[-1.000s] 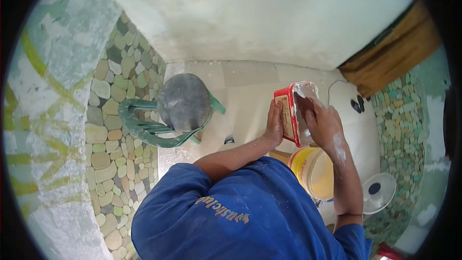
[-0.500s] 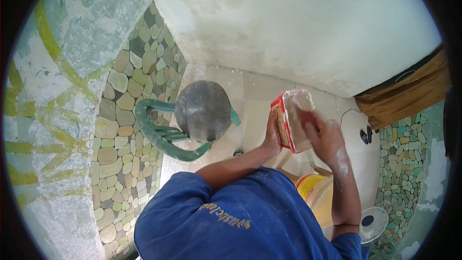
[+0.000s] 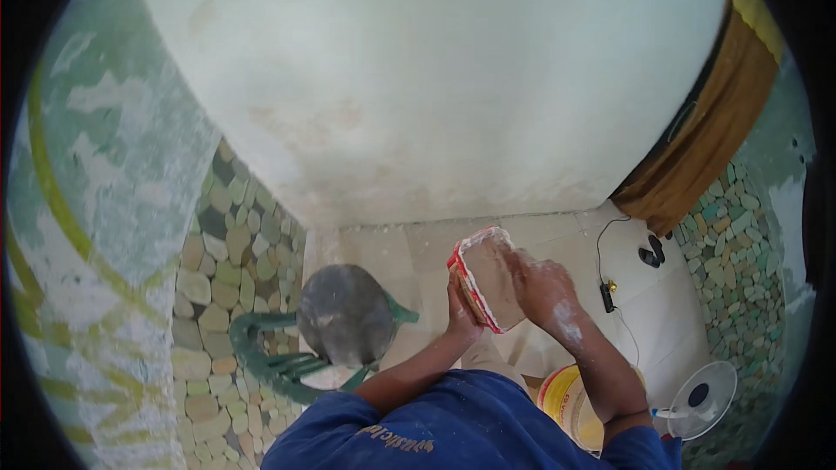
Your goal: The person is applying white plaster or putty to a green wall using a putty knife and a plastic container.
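My left hand [image 3: 463, 313] grips the outer side of a red rectangular tub [image 3: 484, 278], which is held tilted on its side with white paste crusted along its rim. My right hand [image 3: 544, 292] has its fingers bent into the tub's opening, against the pale inside; whether they hold something there is hidden. White smears mark my right wrist. Below my right forearm stands a yellow bucket [image 3: 557, 392], partly covered by that arm and my blue shirt.
A green plastic chair [image 3: 257, 339] with a round grey piece [image 3: 344, 309] is left. At right lie a white fan [image 3: 701, 396], a black power strip [image 3: 608, 296] with cables, and dark footwear [image 3: 650, 252] beside brown draped material [image 3: 679, 165]. A pale wall [image 3: 435, 87] rises ahead.
The view has tipped up, showing more wall, so hands, tub and chair sit lower in the picture. My left hand still grips the tub; my right fingers have moved within its opening.
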Demonstrator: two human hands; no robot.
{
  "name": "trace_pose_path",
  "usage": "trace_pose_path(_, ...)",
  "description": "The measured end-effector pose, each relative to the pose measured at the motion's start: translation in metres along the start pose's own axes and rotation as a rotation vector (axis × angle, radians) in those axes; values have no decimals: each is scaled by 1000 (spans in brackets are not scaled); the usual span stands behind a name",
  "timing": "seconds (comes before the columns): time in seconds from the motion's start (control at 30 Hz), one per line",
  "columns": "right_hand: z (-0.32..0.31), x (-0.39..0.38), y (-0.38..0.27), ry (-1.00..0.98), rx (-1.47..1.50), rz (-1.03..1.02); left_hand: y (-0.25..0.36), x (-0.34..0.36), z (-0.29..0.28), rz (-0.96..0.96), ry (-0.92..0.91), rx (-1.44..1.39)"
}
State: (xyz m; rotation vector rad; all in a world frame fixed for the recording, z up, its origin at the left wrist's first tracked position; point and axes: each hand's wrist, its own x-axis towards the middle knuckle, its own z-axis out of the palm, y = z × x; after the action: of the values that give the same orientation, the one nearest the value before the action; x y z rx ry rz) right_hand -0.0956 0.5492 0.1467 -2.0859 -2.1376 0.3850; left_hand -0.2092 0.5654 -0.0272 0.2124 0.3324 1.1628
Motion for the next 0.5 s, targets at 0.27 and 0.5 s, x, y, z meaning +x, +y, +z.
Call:
trace_pose_path(0.27,-24,63,89,29,462,-233,-37,96,37,-20,-45,80)
trace_pose_path(0.5,-82,108,159,-10,386,-292,-83,183,81,-54,-199,53)
